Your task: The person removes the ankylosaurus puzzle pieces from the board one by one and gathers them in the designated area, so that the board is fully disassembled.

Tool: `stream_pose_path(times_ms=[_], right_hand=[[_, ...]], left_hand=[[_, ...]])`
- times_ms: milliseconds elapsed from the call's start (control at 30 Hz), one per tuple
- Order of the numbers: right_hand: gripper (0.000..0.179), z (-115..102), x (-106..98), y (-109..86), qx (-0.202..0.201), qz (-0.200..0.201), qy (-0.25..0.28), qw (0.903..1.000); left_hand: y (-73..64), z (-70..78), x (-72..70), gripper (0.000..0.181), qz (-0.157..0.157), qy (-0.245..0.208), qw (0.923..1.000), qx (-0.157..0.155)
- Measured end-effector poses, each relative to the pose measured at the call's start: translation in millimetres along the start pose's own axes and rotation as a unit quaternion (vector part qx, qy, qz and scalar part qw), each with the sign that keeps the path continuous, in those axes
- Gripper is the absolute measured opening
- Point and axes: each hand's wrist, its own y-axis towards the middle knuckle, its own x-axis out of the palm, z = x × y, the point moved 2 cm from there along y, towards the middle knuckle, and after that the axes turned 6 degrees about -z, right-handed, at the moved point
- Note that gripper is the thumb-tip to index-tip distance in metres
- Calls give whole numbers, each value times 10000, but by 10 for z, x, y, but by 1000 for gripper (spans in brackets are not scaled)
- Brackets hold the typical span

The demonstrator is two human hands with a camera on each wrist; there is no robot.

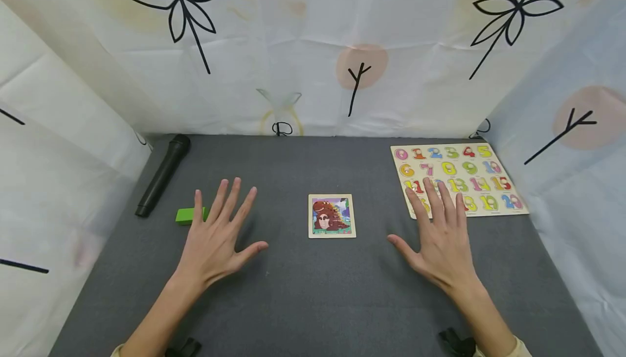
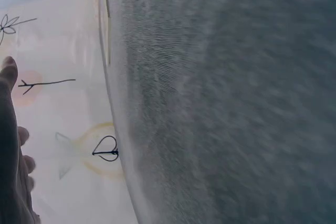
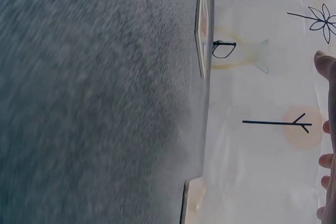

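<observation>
My left hand (image 1: 212, 243) is spread over the left side of the grey table, palm down, with nothing in it. Its fingers overlap a small green block (image 1: 185, 216) in the head view. On the right, my other hand (image 1: 442, 248) is also spread and holds nothing; its fingertips overlap the lower left part of a number board (image 1: 489, 183) with colourful numerals. Between the hands lies a square picture puzzle (image 1: 332, 215) showing a reddish-brown dinosaur-like figure in a pale frame. In the right wrist view the puzzle (image 3: 202, 24) appears edge-on, flat on the table.
A black microphone (image 1: 163, 175) lies slanted at the table's back left, behind the green block. White curtains (image 1: 313, 20) with plant drawings stand along the back and both sides of the grey table (image 1: 313, 302).
</observation>
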Motion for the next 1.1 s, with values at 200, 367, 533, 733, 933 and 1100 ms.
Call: stream_pose_path(times_ms=[200,367,533,733,933,1100], right_hand=[[92,-105,104,89,-51,42,378,9993],[75,-207,219,143,-158,-309,1033,9940],[73,-376,330,227,-123,-740,1716,9823],[62,-560,469,379,186,-1307,2333,9634],[52,-699,624,548,378,-1777,2989,9368],[44,-757,774,663,417,-2092,3520,9114]], left_hand=[[68,8,4,97,-316,-331,9988,-165],[159,53,21,87,-995,-902,9901,-405],[270,107,52,83,-1431,-1250,9806,-485],[387,145,127,71,-1740,-1741,9676,-555],[460,173,224,64,-2111,-2282,9481,-670],[529,218,305,60,-2389,-2796,9284,-532]])
